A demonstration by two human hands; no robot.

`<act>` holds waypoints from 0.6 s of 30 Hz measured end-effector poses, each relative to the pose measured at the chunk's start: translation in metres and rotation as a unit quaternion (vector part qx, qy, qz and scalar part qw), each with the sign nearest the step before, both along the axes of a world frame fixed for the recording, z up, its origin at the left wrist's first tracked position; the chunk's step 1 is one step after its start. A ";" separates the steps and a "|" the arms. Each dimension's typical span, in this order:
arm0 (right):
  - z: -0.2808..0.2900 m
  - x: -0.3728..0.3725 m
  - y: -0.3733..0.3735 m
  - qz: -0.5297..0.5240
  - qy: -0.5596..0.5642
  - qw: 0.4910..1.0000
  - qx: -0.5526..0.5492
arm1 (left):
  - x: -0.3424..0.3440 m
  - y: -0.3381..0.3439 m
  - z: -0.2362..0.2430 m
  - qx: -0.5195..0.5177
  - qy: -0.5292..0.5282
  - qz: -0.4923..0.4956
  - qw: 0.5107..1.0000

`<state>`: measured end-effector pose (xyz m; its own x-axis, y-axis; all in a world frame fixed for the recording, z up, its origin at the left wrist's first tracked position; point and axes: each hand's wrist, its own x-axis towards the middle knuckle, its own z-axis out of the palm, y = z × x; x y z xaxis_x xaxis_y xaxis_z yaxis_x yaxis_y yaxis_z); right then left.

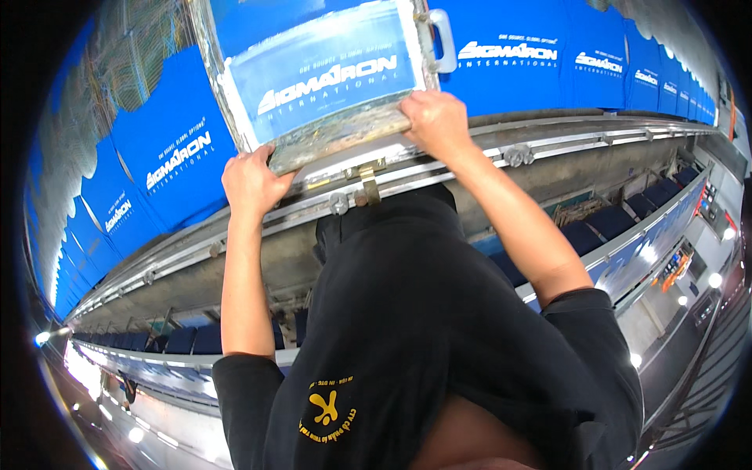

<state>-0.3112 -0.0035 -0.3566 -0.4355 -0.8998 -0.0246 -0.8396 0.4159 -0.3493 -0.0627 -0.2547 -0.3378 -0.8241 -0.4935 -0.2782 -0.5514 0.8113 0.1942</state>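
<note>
A screen printing frame (pixel 341 135) with an ink-stained near bar lies tilted in front of me, over blue fabric. Through its pale mesh (pixel 313 59) white lettering shows on blue. My left hand (pixel 254 184) grips the frame's near left corner, thumb along the bar and fingers mostly hidden behind it. At the near right corner my right hand (pixel 437 121) is closed round the same bar. A pale loop-shaped handle (pixel 444 41) sticks out from the frame's right side.
Blue fabric panels (pixel 176 149) with white print stretch along the long table on both sides. A metal rail (pixel 501 157) with bolts and a brass-coloured bracket (pixel 366 184) runs between the frame and my body. Behind me stands another long table (pixel 627 247) with dark panels beneath.
</note>
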 end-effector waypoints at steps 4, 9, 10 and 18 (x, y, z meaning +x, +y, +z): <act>-0.004 0.007 0.003 -0.019 0.015 0.998 -0.053 | 0.002 0.003 0.000 0.002 0.020 -0.008 1.000; -0.002 0.005 0.007 0.016 -0.013 1.000 -0.017 | 0.013 0.008 0.000 0.038 -0.013 -0.020 0.999; 0.006 -0.001 0.003 0.029 -0.036 0.999 0.024 | 0.005 0.001 0.012 0.063 -0.055 -0.016 0.996; 0.022 -0.099 -0.107 0.019 0.048 0.999 0.015 | -0.099 -0.107 0.037 0.049 -0.063 -0.020 0.997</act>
<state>-0.4103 -0.1103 -0.3343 -0.4019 -0.9156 -0.0110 -0.8846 0.3913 -0.2535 -0.1616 -0.3618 -0.3004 -0.7979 -0.4268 -0.4257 -0.5442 0.8137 0.2043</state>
